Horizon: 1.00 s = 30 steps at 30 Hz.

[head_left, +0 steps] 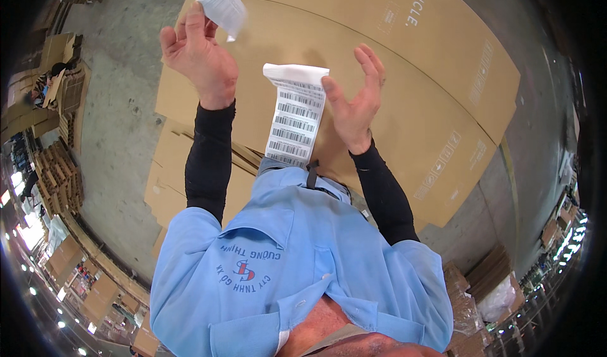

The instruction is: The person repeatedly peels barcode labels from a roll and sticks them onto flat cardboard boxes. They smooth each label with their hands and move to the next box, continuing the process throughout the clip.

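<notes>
My left hand (201, 63) is raised over the cardboard at the upper left. Its thumb and fingers pinch a small white printed label (224, 9), which is tilted and slightly blurred. In front of my waist lies a strip of white barcode labels (294, 120), its far end folded or curled over. My right hand (355, 101) is just right of that far end, fingers stretched out and apart. Its thumb tip meets the strip's corner in the view; I cannot tell if they touch. Under both hands is a large flat brown cardboard sheet (404, 98) with printed markings.
More flat cardboard (171, 183) lies lower on the left. Stacked cardboard (57, 177) stands along the far left, where another person (44, 88) is partly visible. A plastic-wrapped bundle (499, 300) and cardboard stacks are at the lower right. Grey concrete floor (120, 116) surrounds the sheets.
</notes>
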Tool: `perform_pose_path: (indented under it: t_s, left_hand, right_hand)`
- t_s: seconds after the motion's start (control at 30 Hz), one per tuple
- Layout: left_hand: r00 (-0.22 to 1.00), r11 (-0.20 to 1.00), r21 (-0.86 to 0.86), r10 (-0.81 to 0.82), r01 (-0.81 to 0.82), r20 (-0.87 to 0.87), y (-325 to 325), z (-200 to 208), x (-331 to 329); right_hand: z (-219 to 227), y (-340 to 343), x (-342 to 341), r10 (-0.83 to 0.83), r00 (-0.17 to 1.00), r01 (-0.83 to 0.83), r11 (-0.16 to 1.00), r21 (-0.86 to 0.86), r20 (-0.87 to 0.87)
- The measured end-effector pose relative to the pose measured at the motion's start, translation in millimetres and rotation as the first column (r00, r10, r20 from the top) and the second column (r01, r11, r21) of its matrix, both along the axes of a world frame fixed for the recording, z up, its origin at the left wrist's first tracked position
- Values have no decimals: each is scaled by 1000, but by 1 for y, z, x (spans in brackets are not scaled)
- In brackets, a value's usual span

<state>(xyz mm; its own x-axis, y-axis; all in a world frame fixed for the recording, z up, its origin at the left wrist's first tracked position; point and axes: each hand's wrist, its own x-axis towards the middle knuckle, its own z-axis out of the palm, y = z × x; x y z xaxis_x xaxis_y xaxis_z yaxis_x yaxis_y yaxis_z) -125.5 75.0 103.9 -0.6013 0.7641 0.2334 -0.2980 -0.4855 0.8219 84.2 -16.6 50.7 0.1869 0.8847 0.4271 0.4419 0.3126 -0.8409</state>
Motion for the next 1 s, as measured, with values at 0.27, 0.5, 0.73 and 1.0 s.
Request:
perform_pose_path:
  t_s: [0.27,0.5,0.73,1.0]
  left_hand:
    - [932,927,-111,-347,358,107,-31,-21,81]
    - [810,770,-253,-553,586,193,-48,-33,102]
    - [657,581,-312,-701,751,277,-61,-43,116]
    - [745,796,-234,-605,558,-281,-37,-56,107]
  right_hand:
    - [3,11,-31,10,994,-21,995,100,108]
    - [-22,12,-9,-81,992,74,994,77,95]
    - [-27,19,14,-123,992,126,980,153,-28]
    - [-9,16,40,-224,610,-176,897,-406,-760]
